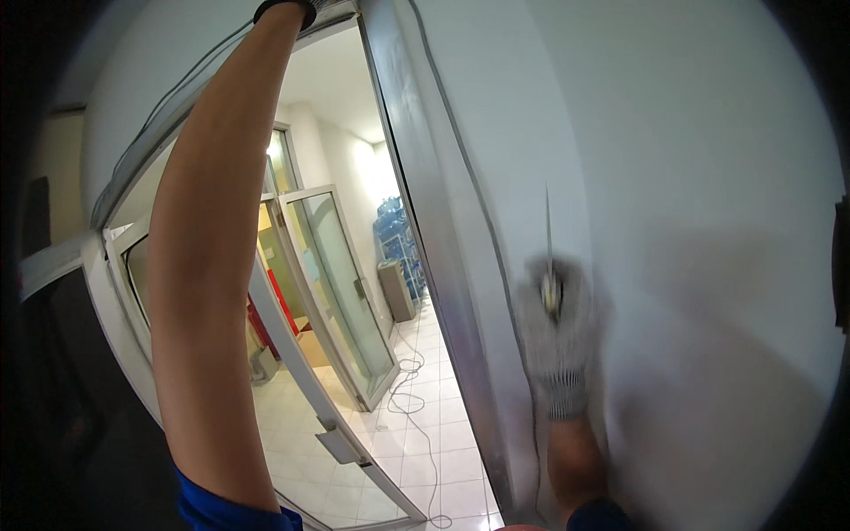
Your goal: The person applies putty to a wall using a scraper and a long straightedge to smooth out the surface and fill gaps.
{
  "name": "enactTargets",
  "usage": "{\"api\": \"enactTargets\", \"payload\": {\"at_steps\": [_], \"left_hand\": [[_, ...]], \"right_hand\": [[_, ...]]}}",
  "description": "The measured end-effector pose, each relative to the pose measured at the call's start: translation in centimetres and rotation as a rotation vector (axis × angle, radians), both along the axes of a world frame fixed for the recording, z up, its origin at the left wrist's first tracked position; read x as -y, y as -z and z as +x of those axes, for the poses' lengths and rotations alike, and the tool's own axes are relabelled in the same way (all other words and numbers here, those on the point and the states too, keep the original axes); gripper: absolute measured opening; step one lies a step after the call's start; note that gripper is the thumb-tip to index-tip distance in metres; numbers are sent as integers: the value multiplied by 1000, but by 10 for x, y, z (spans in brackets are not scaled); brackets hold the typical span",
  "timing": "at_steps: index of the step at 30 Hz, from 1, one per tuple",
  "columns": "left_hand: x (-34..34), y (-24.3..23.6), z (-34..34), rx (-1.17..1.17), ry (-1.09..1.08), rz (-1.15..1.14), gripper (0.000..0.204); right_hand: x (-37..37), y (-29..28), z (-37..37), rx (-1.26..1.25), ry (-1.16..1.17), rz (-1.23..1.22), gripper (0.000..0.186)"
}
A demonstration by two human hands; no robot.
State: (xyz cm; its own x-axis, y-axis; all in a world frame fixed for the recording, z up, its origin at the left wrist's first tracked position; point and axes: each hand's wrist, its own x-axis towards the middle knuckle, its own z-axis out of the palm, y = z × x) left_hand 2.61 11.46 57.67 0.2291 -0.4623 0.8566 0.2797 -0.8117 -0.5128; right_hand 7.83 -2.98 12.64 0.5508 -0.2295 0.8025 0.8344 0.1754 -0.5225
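head view: the right hand (pixel 556 332), in a pale knitted glove, is raised near a plain wall (pixel 708 168) on the right. its grip is closed around a thin-bladed tool (pixel 552 296), whose blade points away, up along the wall. the hand is blurred, the tool is seen nearly end-on, and the fingers wrap out of sight, so its exact kind is hard to make out; whether the blade touches the wall cannot be told.

the left forearm (pixel 208 257) rises bare from a blue sleeve (pixel 232 506) to a black band (pixel 285 12) at the top. the left hand is cut off there, so its grip, and anything in it, cannot be told.

this forearm stands in front of much of the doorway on the left, hiding part of a glass door (pixel 301 380). farther in, a second glass door (pixel 341 288) stands ajar. at the far end are blue water bottles (pixel 396 230), partly hidden by the door frame (pixel 434 257), with a grey box (pixel 396 290) before them. a loose cable (pixel 412 403) trails over the tiled floor (pixel 452 425); another cable (pixel 460 146) runs down the wall. the far left is too dark to read.
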Motion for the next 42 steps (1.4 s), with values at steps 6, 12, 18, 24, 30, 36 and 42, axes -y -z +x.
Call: {"api": "enactTargets", "payload": {"at_steps": [6, 12, 18, 24, 30, 36, 42], "left_hand": [[-6, -6, -10, 34, 103, 127, 19], [8, 22, -15, -66, 210, -117, 16], [-1, 9, -11, -172, 313, -77, 14], [-8, -2, -3, -315, 452, -151, 18], [2, 15, -4, -383, 577, -417, 21], [-11, -6, 11, -486, 779, 27, 22], [-15, -8, 15, -412, 708, -112, 20]], "right_hand": [[-16, -206, 9, 513, 332, 134, 26], [-26, -319, 15, 437, 370, 58, 36], [-30, -347, 17, 422, 451, -35, 31], [-17, -349, 9, 331, 420, -190, 31], [-22, -362, 14, 303, 581, -184, 41], [-22, -366, 20, 383, 633, -173, 49], [-25, -368, 24, 423, 725, -196, 43]]}}
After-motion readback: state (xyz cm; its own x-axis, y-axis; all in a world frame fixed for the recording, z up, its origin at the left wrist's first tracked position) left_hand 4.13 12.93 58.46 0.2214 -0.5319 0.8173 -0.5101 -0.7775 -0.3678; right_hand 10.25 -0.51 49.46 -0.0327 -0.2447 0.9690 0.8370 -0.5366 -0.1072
